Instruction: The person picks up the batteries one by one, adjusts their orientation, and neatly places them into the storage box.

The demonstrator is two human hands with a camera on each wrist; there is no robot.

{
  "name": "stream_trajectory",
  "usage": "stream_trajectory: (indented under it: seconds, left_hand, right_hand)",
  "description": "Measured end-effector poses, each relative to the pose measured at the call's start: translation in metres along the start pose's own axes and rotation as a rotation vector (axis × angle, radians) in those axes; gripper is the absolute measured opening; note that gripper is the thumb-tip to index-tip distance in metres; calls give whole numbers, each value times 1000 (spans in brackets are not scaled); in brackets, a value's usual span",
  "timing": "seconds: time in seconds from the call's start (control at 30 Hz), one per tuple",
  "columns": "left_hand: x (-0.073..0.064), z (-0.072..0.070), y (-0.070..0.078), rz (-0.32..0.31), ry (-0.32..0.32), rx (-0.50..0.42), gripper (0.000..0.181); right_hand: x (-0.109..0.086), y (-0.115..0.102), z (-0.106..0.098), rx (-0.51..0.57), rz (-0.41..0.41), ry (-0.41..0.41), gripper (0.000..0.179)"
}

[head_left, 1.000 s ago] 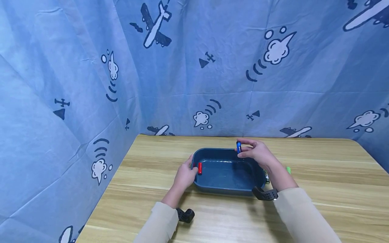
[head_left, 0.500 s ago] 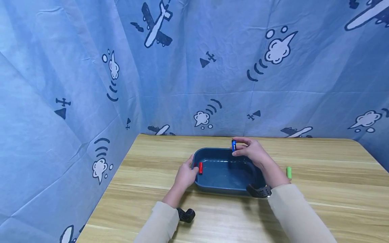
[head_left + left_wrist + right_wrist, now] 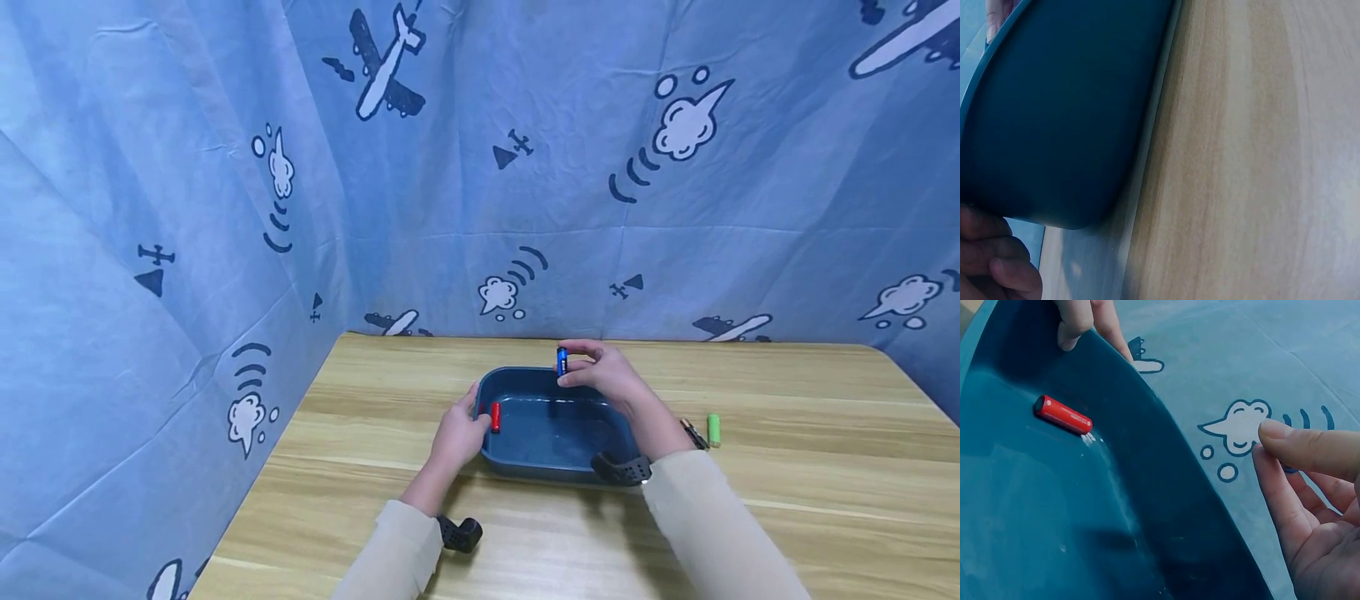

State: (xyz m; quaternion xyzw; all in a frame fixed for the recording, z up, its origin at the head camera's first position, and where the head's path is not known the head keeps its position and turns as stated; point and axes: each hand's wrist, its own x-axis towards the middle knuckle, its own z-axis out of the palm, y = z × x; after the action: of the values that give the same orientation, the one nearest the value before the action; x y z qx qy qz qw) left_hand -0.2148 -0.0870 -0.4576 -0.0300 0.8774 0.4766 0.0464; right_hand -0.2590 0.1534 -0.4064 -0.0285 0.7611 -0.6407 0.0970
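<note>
A dark blue tub (image 3: pixel 558 467) stands on the table, a red battery (image 3: pixel 496 417) lying inside near its left end. My left hand (image 3: pixel 459 433) grips the left rim; the right wrist view shows its thumb inside the wall and fingers outside. Between the thumb and fingers of my right hand (image 3: pixel 611 379), a blue battery (image 3: pixel 562 362) is pinched upright over the tub's far rim. In the right wrist view, the fingers of my right hand (image 3: pixel 1316 506) hide most of that battery. The left wrist view holds the tub's outer wall (image 3: pixel 1066 112) and curled left fingers (image 3: pixel 1007 265) at its corner.
To the right of the tub, a green battery (image 3: pixel 713 430) lies on the wooden table (image 3: pixel 810 467). Dark batteries (image 3: pixel 694 434) lie beside it, partly behind my right forearm. A blue patterned curtain (image 3: pixel 555 192) hangs along the table's back and left side.
My right hand has moved left along the far rim, carrying the blue battery. The green battery and dark batteries show past the right forearm now. The left hand has stayed on the rim.
</note>
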Motion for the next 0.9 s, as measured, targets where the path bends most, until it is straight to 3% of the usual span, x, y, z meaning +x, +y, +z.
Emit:
stream_trajectory:
  seconds: [0.47, 0.9]
  left_hand:
    - [1, 2, 0, -18, 0, -5, 59]
    - [3, 3, 0, 10, 5, 8, 58]
  right_hand:
    - [6, -2, 11, -1, 13, -17, 64]
    - [8, -1, 17, 39, 36, -29, 62]
